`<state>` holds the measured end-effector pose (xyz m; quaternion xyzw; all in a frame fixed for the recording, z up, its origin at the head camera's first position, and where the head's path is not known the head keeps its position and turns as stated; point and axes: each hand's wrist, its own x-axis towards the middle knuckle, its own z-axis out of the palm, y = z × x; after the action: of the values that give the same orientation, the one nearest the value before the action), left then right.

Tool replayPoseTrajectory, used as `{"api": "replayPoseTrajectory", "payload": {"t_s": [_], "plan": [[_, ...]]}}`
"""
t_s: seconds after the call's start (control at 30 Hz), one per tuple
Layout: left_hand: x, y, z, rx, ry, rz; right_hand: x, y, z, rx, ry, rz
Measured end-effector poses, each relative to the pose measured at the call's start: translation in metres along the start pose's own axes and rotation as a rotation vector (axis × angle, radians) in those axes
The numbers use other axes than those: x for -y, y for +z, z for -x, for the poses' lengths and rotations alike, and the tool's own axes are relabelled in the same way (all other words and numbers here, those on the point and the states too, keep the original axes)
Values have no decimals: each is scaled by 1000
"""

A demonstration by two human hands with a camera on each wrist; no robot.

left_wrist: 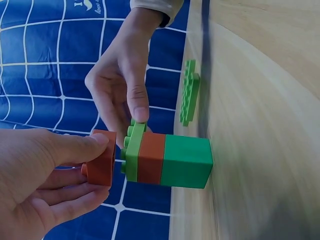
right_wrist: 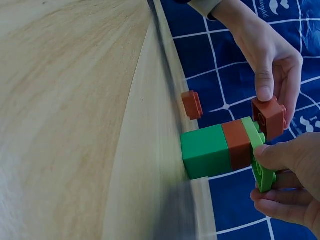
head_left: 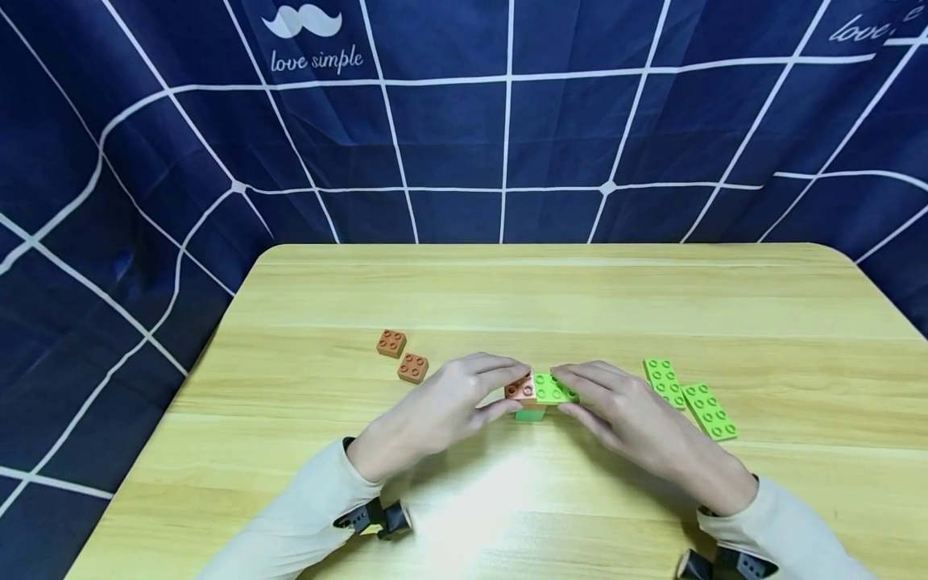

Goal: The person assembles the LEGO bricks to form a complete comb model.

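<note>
2 sleeves (head_left: 300,503) are cropped; right fingers (head_left: 589,382) partly hide green plate (head_left: 549,390).

We see rust-orange on the held toy brick (left_wrist: 102,160), the stacked middle brick (left_wrist: 150,159) and two loose studded bricks (head_left: 413,368), bright lime green on the stacked top plate (left_wrist: 132,160) and two loose plates (head_left: 710,412), and a plain, deeper emerald on the bottom block (left_wrist: 186,162). We have a counter (head_left: 580,306) of pale yellow wood streaked with tan grain, and we find the navy curtain (head_left: 449,145) crossed by a white grid, with a white moustache (head_left: 302,21) and white "love simple" lettering (head_left: 316,61); both sleeves (head_left: 312,491) are off-white, and the wrist cameras (head_left: 362,515) black.
</note>
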<state>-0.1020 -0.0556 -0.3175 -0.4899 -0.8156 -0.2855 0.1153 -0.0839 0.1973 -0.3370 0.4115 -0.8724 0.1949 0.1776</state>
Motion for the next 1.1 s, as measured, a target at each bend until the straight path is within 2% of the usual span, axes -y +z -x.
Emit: {"api": "replayPoseTrajectory", "payload": {"t_s": [0.3, 0.5, 0.63, 0.8, 0.87, 0.93, 1.0, 1.1], "plan": [[1, 10, -9, 20, 23, 11, 2, 2, 0, -34, -23, 0], [3, 13, -10, 10, 17, 6, 7, 0, -6, -78, -22, -13], [3, 12, -8, -9, -18, 36, 11, -1, -12, -96, -35, -19], [1, 8, -5, -19, -98, 65, 13, 1, -15, -97, -31, -10], [-1, 7, -4, 15, -131, 29, 13, 2, -16, -96, -30, 6], [-4, 9, -3, 49, -138, -39, 13, 4, -16, -103, -42, 29], [-7, 11, -2, 78, -132, -127, 13, 5, -17, -111, -55, 51], [-11, 14, 0, 87, -99, -249, 13, 6, -18, -128, -65, 66]]}}
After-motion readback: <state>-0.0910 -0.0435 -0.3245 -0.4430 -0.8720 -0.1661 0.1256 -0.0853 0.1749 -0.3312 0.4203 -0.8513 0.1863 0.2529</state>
